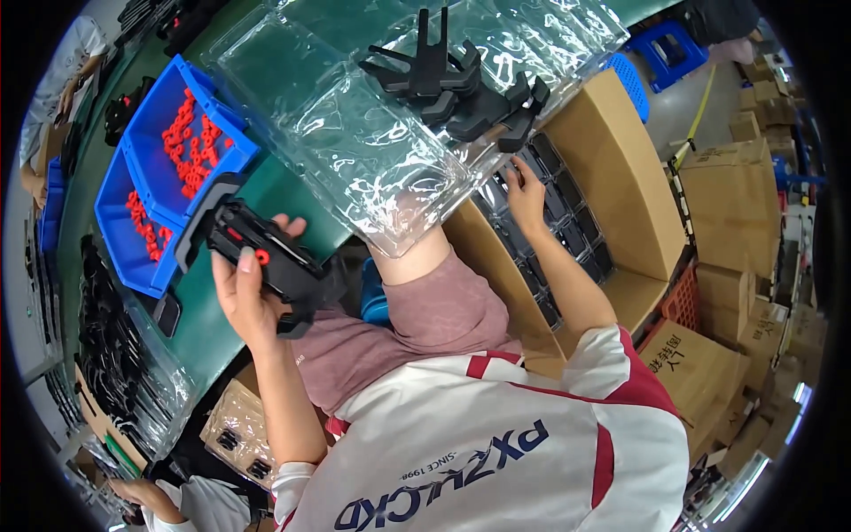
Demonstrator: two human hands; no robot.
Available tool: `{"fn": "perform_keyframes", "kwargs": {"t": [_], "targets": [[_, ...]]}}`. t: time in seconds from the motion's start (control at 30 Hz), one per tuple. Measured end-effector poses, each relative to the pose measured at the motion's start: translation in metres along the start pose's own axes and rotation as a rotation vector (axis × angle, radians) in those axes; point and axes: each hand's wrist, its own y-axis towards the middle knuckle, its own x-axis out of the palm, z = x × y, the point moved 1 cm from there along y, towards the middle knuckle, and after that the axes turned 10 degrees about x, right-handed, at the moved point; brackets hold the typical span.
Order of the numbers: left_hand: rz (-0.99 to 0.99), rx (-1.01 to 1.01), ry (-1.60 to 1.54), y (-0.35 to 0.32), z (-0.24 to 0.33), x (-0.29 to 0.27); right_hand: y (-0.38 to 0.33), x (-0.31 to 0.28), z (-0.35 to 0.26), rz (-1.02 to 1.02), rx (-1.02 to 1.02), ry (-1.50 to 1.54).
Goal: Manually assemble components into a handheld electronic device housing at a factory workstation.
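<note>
My left hand (244,297) is wrapped round a black plastic bracket (284,270) with wide angled jaws and small red parts on it, held above my lap beside the bench edge. My right hand (526,193) reaches over an open cardboard box (616,133), its fingers stretched and nothing visible in them. Rows of black parts (567,208) sit in the box below that hand. A pile of similar black brackets (452,89) lies on clear plastic trays (355,133), just beyond my right fingertips.
Blue bins (142,191) with small red parts (191,146) stand on the green bench (292,191) at left. Near them are a dark flat piece (167,315) and a heap of long black parts (115,355). Stacked cartons (722,204) and a blue stool (667,55) are at right. Other people work at left.
</note>
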Motion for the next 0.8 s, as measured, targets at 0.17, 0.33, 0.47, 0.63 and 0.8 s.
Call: {"fn": "perform_keyframes", "kwargs": {"t": [0.17,0.33,0.47,0.63,0.8], "targets": [[-0.101,-0.104,-0.01,0.0,0.002,-0.001,0.083,0.036,0.135,-0.109,0.18,-0.478],[-0.074,-0.12,-0.097,-0.001,0.003,-0.001,0.092,0.039,0.134,-0.233,0.259,-0.687],[-0.069,-0.12,-0.17,0.001,-0.001,-0.001,0.099,0.041,0.15,-0.135,0.019,-0.641],[-0.083,-0.122,-0.202,0.001,-0.002,-0.005,0.108,0.038,0.162,-0.095,-0.191,-0.441],[-0.084,-0.121,-0.177,0.002,-0.002,-0.008,0.119,0.026,0.141,-0.234,-0.019,-0.673]]}}
